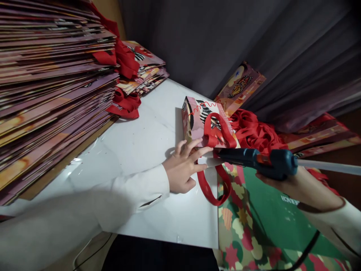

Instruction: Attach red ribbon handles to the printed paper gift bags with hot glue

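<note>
A pink printed paper gift bag (197, 118) lies flat on the white table (141, 143), with red ribbon handles (218, 131) at its open end. My left hand (183, 167) rests beside it, fingers spread flat and pressing the bag's near edge and a white strip. My right hand (284, 180) grips a blue hot glue gun (262, 161). The gun's nozzle points left at the bag's edge, close to my left fingertips. A clear glue stick (327, 166) pokes out of the gun's back. A red ribbon loop (213, 190) hangs below the nozzle.
A tall stack of flattened bags (53, 86) fills the left. A smaller stack with red ribbons (141, 64) lies behind it. A heap of red ribbon (254, 131) sits to the right. A flowered green bag (254, 226) lies under my right arm. Dark curtain (225, 37) behind.
</note>
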`<state>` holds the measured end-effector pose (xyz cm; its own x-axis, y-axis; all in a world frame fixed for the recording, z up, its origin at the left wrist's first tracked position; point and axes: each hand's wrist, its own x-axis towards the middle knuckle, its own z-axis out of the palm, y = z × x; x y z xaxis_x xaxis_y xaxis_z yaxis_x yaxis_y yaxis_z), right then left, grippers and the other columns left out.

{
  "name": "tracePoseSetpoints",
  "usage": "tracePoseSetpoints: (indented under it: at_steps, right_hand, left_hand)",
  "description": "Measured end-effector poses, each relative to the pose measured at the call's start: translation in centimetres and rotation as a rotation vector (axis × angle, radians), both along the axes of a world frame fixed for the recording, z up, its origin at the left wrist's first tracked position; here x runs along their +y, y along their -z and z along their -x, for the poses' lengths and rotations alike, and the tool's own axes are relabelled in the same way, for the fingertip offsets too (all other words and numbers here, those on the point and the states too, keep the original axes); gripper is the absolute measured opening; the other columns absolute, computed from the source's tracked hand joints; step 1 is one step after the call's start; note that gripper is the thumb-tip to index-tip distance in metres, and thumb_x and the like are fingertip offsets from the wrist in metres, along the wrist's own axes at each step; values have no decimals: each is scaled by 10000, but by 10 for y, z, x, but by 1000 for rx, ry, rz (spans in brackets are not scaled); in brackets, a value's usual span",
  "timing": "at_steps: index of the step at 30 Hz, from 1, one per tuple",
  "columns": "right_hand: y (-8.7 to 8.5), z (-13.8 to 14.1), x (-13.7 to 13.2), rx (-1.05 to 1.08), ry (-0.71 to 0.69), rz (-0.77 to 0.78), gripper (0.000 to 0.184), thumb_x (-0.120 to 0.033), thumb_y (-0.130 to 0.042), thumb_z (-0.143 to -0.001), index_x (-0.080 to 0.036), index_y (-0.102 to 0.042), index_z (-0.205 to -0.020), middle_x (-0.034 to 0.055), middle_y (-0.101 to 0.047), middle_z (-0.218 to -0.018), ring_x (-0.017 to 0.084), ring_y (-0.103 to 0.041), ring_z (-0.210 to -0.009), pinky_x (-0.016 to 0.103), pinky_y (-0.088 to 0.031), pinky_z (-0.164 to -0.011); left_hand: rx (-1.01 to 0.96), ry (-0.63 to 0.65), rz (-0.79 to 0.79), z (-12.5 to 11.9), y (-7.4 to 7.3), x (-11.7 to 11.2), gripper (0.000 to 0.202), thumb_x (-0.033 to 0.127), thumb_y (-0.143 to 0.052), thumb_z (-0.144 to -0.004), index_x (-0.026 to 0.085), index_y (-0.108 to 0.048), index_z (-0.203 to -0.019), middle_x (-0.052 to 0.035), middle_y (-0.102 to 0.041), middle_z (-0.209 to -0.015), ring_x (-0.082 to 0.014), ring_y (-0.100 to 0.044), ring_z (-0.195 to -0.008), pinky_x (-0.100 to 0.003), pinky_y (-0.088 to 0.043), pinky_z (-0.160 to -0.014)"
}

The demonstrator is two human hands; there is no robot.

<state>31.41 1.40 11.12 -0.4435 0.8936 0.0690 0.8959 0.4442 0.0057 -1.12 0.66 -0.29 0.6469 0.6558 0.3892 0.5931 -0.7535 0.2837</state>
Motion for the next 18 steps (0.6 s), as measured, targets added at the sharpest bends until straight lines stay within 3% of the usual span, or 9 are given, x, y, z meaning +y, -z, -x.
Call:
tracePoseSetpoints:
  at_steps: [7, 11, 14, 18]
  right_hand:
    - [5, 11, 3, 16, -38, 48, 339, -445, -580, -806, -187, -599, -1024, 51, -647, -802, 248, -632, -689, 339, -512, -603]
    - [8, 6, 3, -62, 34, 9, 392, -462, -576, -788, -196, -589, -1076, 60, -662, -806, 280, -647, -692, 369, -510, -606]
    - [6, 2, 2, -146, 117, -8, 416, -513, -581, -762, -199, -628, -1030, 62, -662, -755, 297, -656, -657, 376, -494, -572]
    - [1, 8, 1, -151, 70, -21, 398, -471, -576, -758, -207, -652, -1046, 50, -673, -724, 263, -636, -562, 358, -491, -536]
  left_hand:
    - [11, -5, 5, 0, 0, 0, 578, 239, -594, -635, 304, -635, -1208, -40, -300, -1549, -350, -83, -1435, -585, -100, -1080]
    - [16, -7, -8, -1, 0, 0, 568, 248, -586, -640, 298, -639, -1203, -38, -284, -1558, -351, -83, -1435, -585, -103, -1082]
    - [18, -6, -8, -1, 0, 0, 542, 251, -585, -645, 290, -650, -1182, -37, -277, -1561, -352, -84, -1436, -592, -109, -1079]
    - [13, -11, -9, -1, 1, 0, 510, 266, -605, -642, 290, -661, -1149, -25, -292, -1555, -345, -99, -1435, -583, -115, -1086]
